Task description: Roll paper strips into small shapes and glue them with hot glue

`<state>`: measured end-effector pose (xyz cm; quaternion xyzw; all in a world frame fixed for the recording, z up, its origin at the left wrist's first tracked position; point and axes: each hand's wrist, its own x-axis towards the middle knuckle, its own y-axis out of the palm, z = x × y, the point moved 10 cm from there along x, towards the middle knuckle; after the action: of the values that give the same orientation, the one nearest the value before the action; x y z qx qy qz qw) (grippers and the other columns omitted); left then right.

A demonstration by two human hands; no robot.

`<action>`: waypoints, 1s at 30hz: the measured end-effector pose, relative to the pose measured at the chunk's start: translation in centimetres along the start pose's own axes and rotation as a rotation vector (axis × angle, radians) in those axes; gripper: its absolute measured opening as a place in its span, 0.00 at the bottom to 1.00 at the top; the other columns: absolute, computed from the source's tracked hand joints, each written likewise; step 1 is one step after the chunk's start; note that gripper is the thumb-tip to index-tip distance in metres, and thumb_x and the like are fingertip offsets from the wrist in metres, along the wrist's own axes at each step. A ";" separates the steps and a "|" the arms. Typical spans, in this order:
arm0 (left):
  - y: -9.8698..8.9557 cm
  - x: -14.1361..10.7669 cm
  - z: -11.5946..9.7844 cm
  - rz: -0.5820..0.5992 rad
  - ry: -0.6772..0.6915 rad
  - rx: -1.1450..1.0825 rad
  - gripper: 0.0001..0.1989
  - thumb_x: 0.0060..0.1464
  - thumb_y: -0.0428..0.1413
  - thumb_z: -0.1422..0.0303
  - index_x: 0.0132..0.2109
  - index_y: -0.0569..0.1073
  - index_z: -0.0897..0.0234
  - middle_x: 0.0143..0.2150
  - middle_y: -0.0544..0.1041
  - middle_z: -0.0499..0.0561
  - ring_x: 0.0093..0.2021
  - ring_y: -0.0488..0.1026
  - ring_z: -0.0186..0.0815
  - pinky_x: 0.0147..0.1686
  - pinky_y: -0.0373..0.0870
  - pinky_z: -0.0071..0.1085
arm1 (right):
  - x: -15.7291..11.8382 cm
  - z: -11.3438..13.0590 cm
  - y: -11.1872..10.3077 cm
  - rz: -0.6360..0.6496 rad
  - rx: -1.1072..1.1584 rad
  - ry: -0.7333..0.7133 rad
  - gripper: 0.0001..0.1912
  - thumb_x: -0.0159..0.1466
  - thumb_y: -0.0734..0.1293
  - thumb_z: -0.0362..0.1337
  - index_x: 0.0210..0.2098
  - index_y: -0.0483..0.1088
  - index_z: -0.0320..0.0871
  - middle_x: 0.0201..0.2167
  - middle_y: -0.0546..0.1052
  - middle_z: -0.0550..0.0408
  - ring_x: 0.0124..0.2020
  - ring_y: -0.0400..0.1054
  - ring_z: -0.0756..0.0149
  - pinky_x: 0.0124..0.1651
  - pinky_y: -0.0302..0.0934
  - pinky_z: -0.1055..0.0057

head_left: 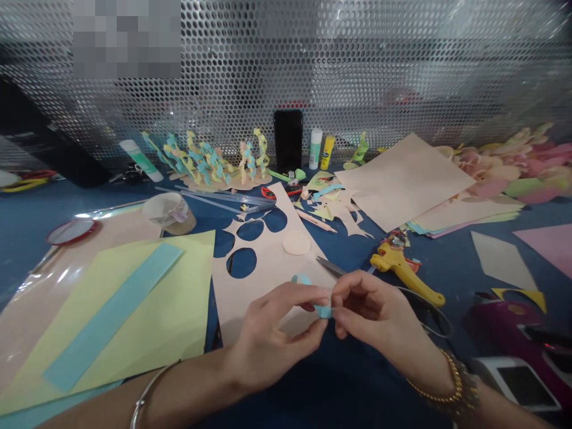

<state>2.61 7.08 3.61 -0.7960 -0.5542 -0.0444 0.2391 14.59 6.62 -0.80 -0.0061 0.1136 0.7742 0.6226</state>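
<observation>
Between my two hands is a small folded blue paper strip (324, 311). My left hand (279, 319) pinches it between thumb and fingers. The fingertips of my right hand (378, 307) are closed at the strip's right end. A curled blue paper piece (301, 279) shows just behind my left fingers. Beyond them lies a pale pink sheet (277, 263) with several round holes cut out, and a cut paper circle (296, 242) rests on it. Scissors (329, 266) point out from behind my right hand, their handles hidden.
Yellow-green paper (187, 286) with a long blue strip (118, 313) lies left, near a paper cup (170, 213). A yellow glue gun (404, 268) is right. Behind stand a phone (288, 141), glue sticks (315, 149) and curled paper stems (205, 161) before a perforated metal panel (241, 71).
</observation>
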 end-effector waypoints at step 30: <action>2.2 -1.4 6.4 -0.006 -0.619 -0.554 0.03 0.49 0.63 0.68 0.33 0.78 0.62 0.31 0.81 0.48 0.32 0.79 0.33 0.34 0.76 0.23 | 0.4 -0.8 -1.3 -0.104 -0.089 0.110 0.10 0.57 0.71 0.40 0.31 0.71 0.40 0.17 0.72 0.61 0.17 0.65 0.75 0.22 0.65 0.79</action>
<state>2.82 8.04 -3.22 -0.8045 -0.5693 0.0489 -0.1619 15.68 7.15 -1.85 -0.0820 0.1126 0.7435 0.6541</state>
